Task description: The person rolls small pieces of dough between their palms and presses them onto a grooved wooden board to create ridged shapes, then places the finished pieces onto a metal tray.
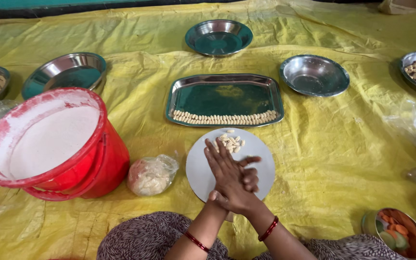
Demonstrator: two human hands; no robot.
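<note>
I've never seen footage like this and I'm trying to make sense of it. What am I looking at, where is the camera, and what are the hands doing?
There is no machine here: one camera sits on a person's head and looks down at their own two bare hands. The left hand and right hand are pressed together, palms crossed, over a round white board. Whether anything is between the palms is hidden. Small pale dough pieces lie at the board's far edge.

Everything rests on a yellow sheet. Beyond the board is a rectangular steel tray with a row of similar pieces along its near side. To the left stands a red bucket filled with white flour, and beside it a plastic bag of dough. Round steel bowls, some empty, some holding pieces, sit around the edges.
</note>
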